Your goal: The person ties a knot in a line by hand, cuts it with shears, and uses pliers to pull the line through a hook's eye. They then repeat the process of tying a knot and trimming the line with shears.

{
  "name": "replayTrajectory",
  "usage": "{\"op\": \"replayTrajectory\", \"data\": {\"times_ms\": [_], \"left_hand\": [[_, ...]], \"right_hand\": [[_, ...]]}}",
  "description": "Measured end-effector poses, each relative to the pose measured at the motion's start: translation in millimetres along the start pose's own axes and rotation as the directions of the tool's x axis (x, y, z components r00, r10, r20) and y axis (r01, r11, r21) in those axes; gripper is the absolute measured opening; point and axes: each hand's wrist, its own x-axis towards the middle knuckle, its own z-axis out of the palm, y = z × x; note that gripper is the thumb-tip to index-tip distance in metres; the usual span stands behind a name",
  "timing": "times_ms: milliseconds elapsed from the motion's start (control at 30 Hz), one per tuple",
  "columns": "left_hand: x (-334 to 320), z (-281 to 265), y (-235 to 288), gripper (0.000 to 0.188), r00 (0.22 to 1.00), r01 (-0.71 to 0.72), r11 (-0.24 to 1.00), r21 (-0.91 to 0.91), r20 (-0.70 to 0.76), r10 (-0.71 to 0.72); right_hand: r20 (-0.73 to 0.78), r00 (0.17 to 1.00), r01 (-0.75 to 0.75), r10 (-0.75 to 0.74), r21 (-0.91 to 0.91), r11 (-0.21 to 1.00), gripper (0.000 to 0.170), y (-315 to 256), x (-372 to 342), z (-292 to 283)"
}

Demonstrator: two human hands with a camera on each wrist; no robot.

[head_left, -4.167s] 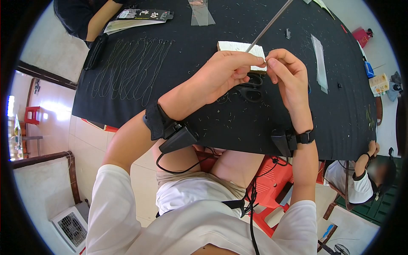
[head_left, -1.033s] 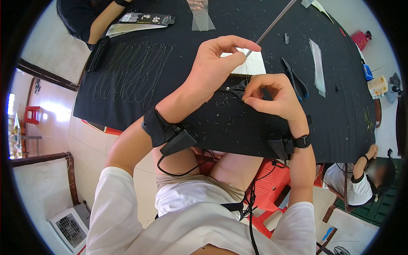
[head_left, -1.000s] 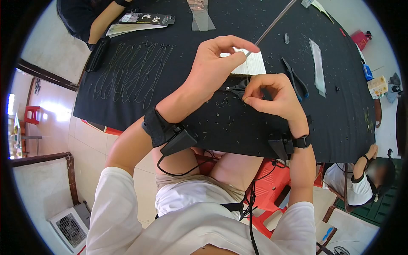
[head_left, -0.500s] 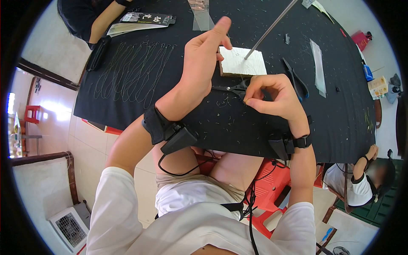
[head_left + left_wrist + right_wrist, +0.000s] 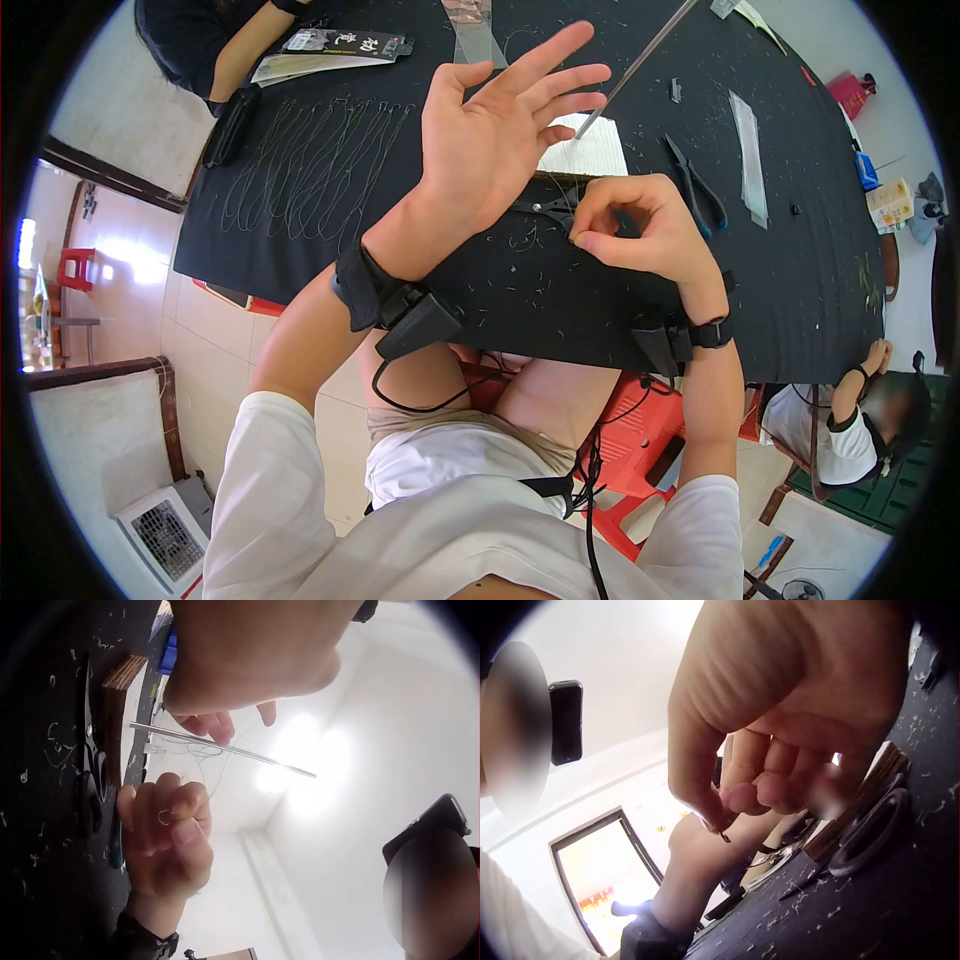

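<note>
My right hand (image 5: 645, 228) pinches a small fish hook (image 5: 163, 818) between thumb and index finger, in front of the white-topped block (image 5: 590, 152). Thin line (image 5: 202, 748) shows as loose loops behind the hands in the left wrist view. My left hand (image 5: 478, 150) is raised left of the block, palm turned up and fingers spread. A slim metal rod (image 5: 640, 68) slants up from the block, just right of the left fingertips. Black scissors (image 5: 548, 208) lie before the block, their handles partly behind the right hand.
Blue-handled pliers (image 5: 692, 185) lie right of the block, near a clear plastic strip (image 5: 748, 160). Several looped lines (image 5: 300, 175) are laid out at left, below black packaging (image 5: 345, 45). Line clippings litter the black tablecloth (image 5: 500, 300). Other people sit at left and right.
The hands have parted from near the rod. My right hand has come down nearer me with the hook; my left has left the rod, turned palm up and spread its fingers.
</note>
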Motion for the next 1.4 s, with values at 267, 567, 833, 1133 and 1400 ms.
{"op": "replayTrajectory", "data": {"times_ms": [267,567,833,1133,1400], "left_hand": [[6.4,-8.0,1.0,0.066,0.978,0.013,0.926,-0.377,0.199,0.068],[3.0,4.5,-10.5,0.079,0.994,-0.091,0.975,0.201,0.073,0.078],[-0.7,9.1,-0.2,0.076,0.986,-0.046,0.998,0.052,0.163,0.037],[-0.2,26.2,21.7,0.054,0.979,-0.197,0.973,0.118,0.069,0.190],[1.7,3.3,37.5,0.044,0.933,0.080,0.996,-0.043,0.355,-0.059]], "right_hand": [[0.184,0.983,-0.017,0.014,0.018,1.000,0.010,1.6,-0.3,1.5],[0.318,0.947,-0.062,0.045,0.043,0.997,0.011,-2.2,-0.6,5.2],[0.321,0.945,-0.068,0.062,0.007,0.998,0.010,-0.8,0.5,4.8],[0.242,0.970,-0.013,0.029,-0.065,0.998,0.006,-2.6,-0.6,-3.8],[-0.136,0.989,0.013,-0.064,-0.347,0.938,0.006,-1.0,1.9,-6.4]]}}
